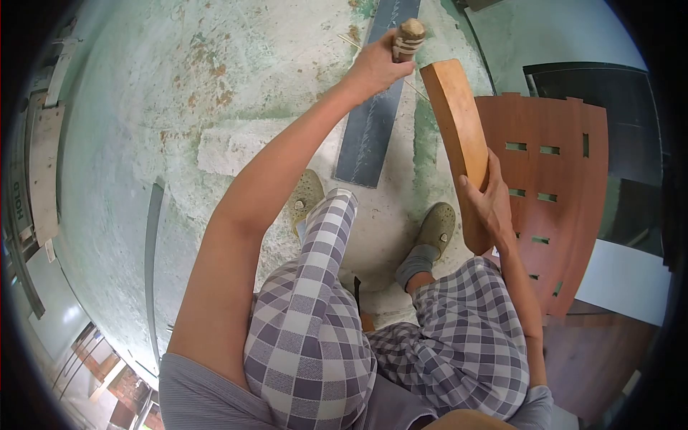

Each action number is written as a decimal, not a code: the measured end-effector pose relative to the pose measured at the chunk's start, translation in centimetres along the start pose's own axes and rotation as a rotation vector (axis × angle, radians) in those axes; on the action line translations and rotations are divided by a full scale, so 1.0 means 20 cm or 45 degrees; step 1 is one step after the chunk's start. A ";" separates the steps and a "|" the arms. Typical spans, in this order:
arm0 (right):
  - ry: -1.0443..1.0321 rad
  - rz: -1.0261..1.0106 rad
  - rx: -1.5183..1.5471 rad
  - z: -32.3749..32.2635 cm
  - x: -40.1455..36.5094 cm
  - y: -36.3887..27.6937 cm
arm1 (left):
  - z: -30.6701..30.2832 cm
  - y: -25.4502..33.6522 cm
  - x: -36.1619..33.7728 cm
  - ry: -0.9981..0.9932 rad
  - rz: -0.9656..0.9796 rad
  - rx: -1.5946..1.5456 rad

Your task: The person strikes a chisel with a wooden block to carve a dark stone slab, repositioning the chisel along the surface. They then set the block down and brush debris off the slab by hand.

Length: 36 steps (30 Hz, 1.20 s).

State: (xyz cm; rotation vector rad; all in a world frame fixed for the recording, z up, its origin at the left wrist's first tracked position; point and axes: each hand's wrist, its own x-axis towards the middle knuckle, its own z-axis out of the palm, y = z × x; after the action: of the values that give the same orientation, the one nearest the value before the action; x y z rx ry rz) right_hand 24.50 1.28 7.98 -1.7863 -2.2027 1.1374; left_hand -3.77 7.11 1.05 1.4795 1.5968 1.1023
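Observation:
My left hand (376,63) is closed around a wooden tool handle (409,41) with pale wrapping below its rounded top. The tool's lower end is hidden beneath the hand, so its kind cannot be told. Under that hand lies a long dark grey board (369,136) with a jagged line of light marks along its middle. My right hand (491,204) grips a thick, smooth wooden block (459,118) near its lower end. The block's upper end points away from me, to the right of the handle, and the two are apart.
A reddish-brown slotted panel (552,172) stands at the right. Thin sticks (349,41) lie by the board. A narrow grey strip (153,251) is on the worn floor (215,93) at left. My shoes (436,229) are near the board's close end.

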 end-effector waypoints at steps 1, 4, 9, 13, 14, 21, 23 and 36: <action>0.002 0.009 0.013 0.01 0.00 0.01 | -0.02 -0.01 -0.02 0.076 0.001 -0.031; -0.007 0.033 0.050 0.04 0.01 0.01 | -0.06 -0.04 -0.07 0.204 -0.049 -0.059; -0.014 0.026 0.018 0.02 0.02 -0.02 | -0.06 -0.04 -0.13 0.358 -0.136 -0.129; 0.029 -0.084 0.099 -0.05 0.03 -0.13 | -0.05 -0.05 -0.14 0.387 -0.085 -0.140; 0.062 -0.140 0.115 -0.08 0.03 -0.17 | -0.05 -0.03 -0.15 0.330 -0.128 -0.162; 0.340 -0.738 0.267 -0.19 0.01 -0.41 | 0.00 -0.06 -0.19 0.216 -0.033 -0.300; 0.318 -0.756 0.201 -0.15 0.01 -0.40 | 0.01 -0.08 -0.19 0.217 0.090 -0.252; 0.036 -0.264 -0.037 -0.09 0.00 -0.20 | -0.03 -0.04 -0.22 0.250 -0.077 -0.209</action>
State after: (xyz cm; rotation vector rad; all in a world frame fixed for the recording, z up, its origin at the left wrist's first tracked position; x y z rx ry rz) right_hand 22.14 1.99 11.57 -1.5292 -2.3337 1.0351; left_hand -4.20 2.76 0.34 1.2401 1.6273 1.3439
